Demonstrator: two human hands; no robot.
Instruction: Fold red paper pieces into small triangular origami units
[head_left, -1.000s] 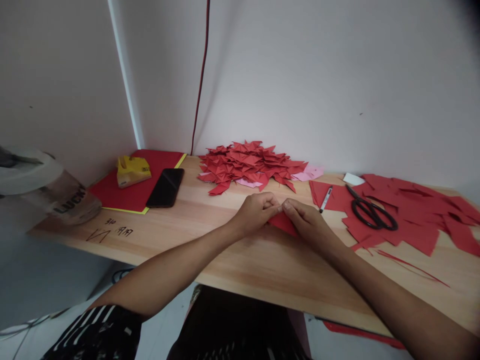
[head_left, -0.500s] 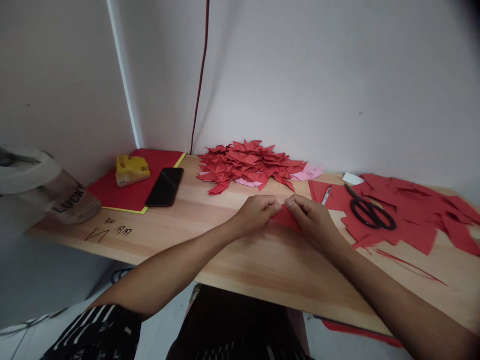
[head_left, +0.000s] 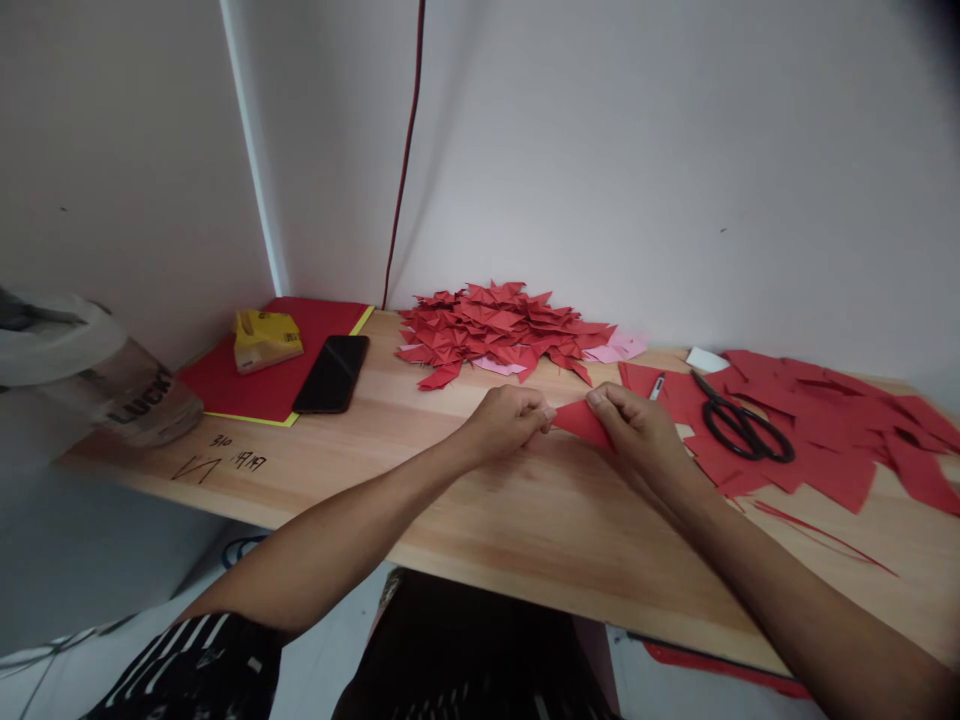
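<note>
Between my hands, over the middle of the wooden table, is a small folded piece of red paper (head_left: 580,421). My left hand (head_left: 508,425) pinches its left corner, the fingers curled in. My right hand (head_left: 634,425) grips the right side, thumb on top; the part under those fingers is hidden. Just behind the hands lies a heap of folded red paper shapes (head_left: 495,325) with a few pink pieces among them.
To the right, black scissors (head_left: 742,425) and a pen-like tool (head_left: 657,386) lie on loose red paper sheets (head_left: 825,450). On the left are a phone (head_left: 332,374), a yellow packet (head_left: 267,341), red sheets (head_left: 232,390) and a plastic bag marked LUCKY (head_left: 142,395).
My hands have drawn slightly apart, so more of the red paper shows between them. My right hand has shifted a little to the right. Both still hold the paper.
</note>
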